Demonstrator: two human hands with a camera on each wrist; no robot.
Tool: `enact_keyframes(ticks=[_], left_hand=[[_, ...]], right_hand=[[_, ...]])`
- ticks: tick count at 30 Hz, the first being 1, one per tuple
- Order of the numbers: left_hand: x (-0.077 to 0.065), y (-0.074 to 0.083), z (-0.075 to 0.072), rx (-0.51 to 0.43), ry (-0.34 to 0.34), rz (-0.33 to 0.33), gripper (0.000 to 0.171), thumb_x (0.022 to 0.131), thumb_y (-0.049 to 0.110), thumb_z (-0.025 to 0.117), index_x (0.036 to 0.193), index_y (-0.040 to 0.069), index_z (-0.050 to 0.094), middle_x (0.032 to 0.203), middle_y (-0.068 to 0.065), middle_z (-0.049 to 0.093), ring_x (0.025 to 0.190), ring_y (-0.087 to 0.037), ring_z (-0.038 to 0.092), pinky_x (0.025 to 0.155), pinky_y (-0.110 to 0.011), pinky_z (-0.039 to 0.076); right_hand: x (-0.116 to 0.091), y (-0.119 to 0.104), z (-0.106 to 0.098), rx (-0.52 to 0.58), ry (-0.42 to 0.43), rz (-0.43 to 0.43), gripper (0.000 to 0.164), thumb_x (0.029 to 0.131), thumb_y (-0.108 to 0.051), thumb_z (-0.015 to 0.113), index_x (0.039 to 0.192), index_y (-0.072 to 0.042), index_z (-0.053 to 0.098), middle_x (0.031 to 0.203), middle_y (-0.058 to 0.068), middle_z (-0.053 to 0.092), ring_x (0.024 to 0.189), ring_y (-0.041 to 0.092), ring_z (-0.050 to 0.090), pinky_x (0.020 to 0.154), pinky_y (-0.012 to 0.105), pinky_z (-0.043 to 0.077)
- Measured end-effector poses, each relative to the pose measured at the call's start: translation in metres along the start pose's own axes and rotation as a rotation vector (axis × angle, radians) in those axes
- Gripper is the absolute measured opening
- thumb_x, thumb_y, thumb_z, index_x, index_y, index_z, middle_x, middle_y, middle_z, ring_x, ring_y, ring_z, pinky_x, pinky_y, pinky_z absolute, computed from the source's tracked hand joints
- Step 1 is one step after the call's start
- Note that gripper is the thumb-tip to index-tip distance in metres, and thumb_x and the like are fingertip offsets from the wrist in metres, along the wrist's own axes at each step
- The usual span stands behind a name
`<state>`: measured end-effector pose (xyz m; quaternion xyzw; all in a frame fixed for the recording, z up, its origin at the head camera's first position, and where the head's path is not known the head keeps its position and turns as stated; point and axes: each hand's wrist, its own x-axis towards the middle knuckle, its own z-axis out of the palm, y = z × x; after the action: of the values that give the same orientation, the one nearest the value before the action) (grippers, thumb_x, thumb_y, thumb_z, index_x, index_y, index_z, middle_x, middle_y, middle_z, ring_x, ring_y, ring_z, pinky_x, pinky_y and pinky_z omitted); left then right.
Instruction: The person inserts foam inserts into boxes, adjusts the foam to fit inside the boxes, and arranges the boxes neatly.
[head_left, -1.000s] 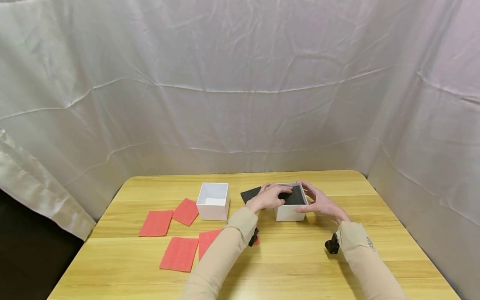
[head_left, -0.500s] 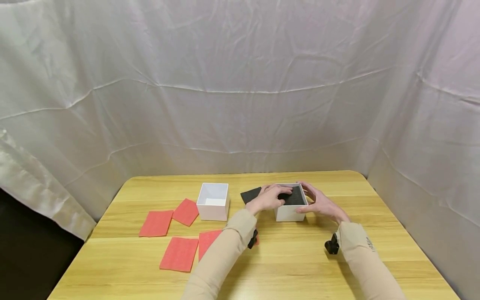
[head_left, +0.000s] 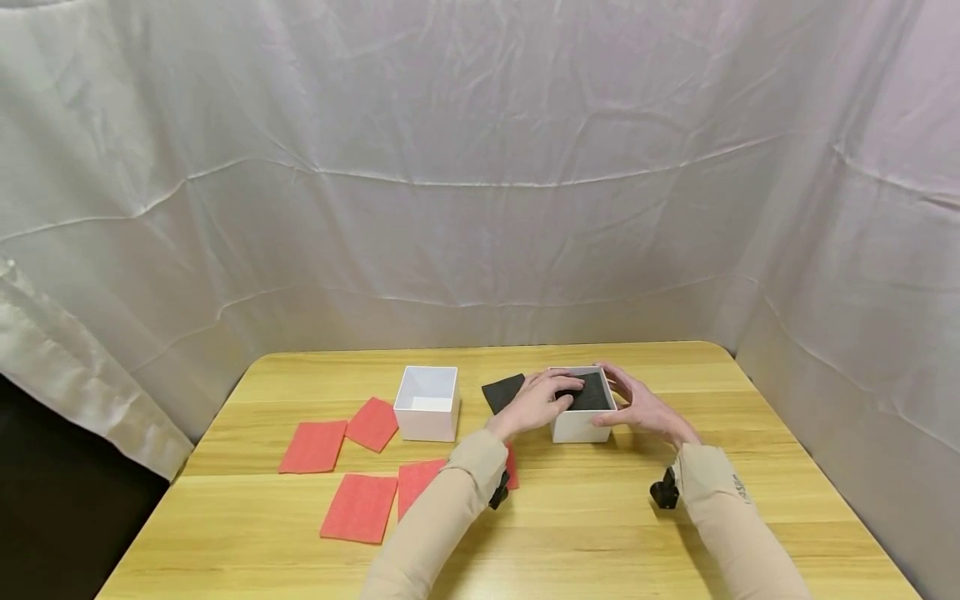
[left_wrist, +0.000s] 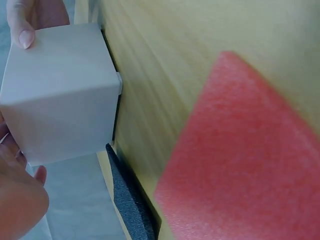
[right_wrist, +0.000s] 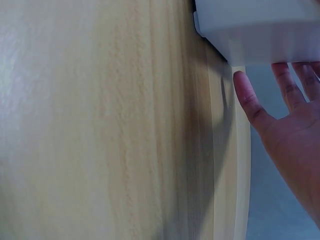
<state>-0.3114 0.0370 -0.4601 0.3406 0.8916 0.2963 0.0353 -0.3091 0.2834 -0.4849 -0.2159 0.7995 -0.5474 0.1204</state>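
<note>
Realistically, your main risk lies with the black foam sheet point(head_left: 594, 393), which sits inside the white box point(head_left: 581, 428), beneath the fingertips of your left hand point(head_left: 534, 407). Uneven pressure there, all on 1 side, could tilt or buckle it against a wall. A sideways push might also skid the box along the table point(head_left: 592, 525) if your right hand point(head_left: 641, 410) braced it too lightly. The loose black foam sheet point(head_left: 501, 392), just left of your left knuckles, could get nudged.

As for pose, your left hand reaches over the box's left rim, fingers released rather than clenched, extended above the foam; how hard they press, you can't tell. Your right hand grasps the box's right side, thumb on the front wall, fingers round the back. Your left forearm hides part of a red foam sheet point(head_left: 420, 481).
</note>
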Motion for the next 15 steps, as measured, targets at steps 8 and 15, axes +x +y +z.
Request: enact_keyframes(ticks=[8, 15], left_hand=[[-0.01, 0.001, -0.002, -0.057, 0.039, 0.016, 0.039, 0.107, 0.021, 0.046, 0.144, 0.014, 0.057, 0.154, -0.002, 0.051, 0.152, -0.018, 0.034, 0.126, -0.043, 0.026], [-0.016, -0.007, -0.004, -0.252, 0.108, 0.032, 0.04, 0.104, 0.018, 0.053, 0.143, 0.011, 0.057, 0.152, -0.004, 0.053, 0.148, -0.021, 0.041, 0.123, -0.041, 0.033]], right_hand=[[-0.001, 0.0, 0.0, -0.007, 0.003, 0.004, 0.105, 0.083, -0.013, 0.082, 0.161, -0.006, 0.013, 0.166, 0.025, 0.019, 0.15, 0.048, 0.023, 0.109, 0.037, 0.043], [-0.002, 0.001, -0.001, -0.01, 0.001, 0.002, 0.105, 0.082, -0.012, 0.082, 0.161, -0.003, 0.012, 0.165, 0.026, 0.019, 0.15, 0.05, 0.021, 0.114, 0.064, 0.031]])
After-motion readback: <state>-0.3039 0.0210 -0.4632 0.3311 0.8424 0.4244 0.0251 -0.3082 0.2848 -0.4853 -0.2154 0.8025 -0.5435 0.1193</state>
